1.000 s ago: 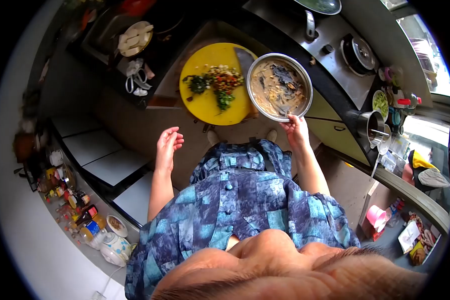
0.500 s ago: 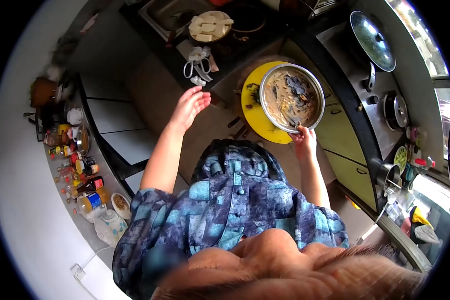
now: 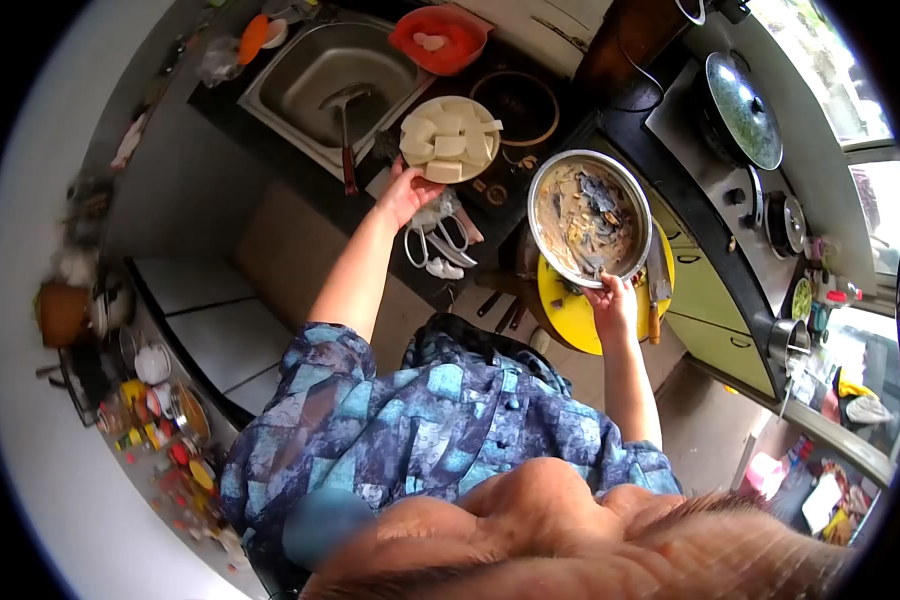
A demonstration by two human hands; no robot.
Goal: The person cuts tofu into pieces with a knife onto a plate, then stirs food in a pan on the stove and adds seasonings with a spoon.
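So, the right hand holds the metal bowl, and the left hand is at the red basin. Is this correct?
Not quite: the head view shows the left hand at the dish of white pieces, not at the red basin. The right hand does hold the metal bowl.

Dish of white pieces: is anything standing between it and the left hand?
Nothing visible is: the left hand is right at the lower-left rim of the dish, with its fingers at the edge.
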